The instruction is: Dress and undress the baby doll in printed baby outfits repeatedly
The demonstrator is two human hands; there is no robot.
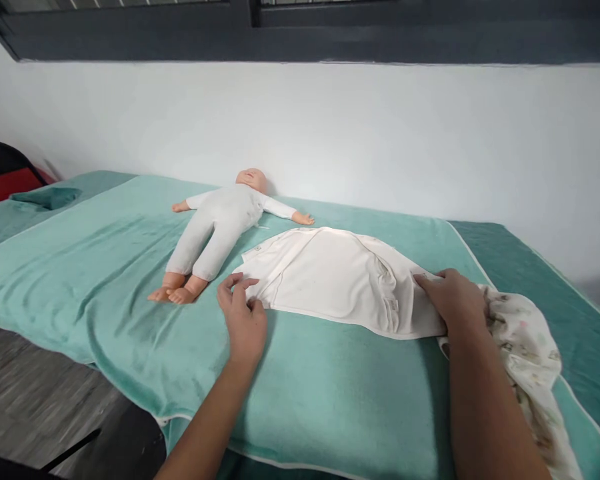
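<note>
A white baby garment is spread on the green cover, with small fastener-like marks and gathered folds near its right side. My left hand rests at its left end, fingers apart and touching the fabric edge. Over at the right end, my right hand grips the garment, thumb on top; its other fingers are partly hidden. Just beyond my left hand lies a baby doll on its back, with a white cloth body, arms out and bare feet toward me.
A printed pale cloth lies crumpled beside my right forearm. The green cover drapes over the table's front edge. Behind stands a white wall under a dark window frame. A red and black item is at far left.
</note>
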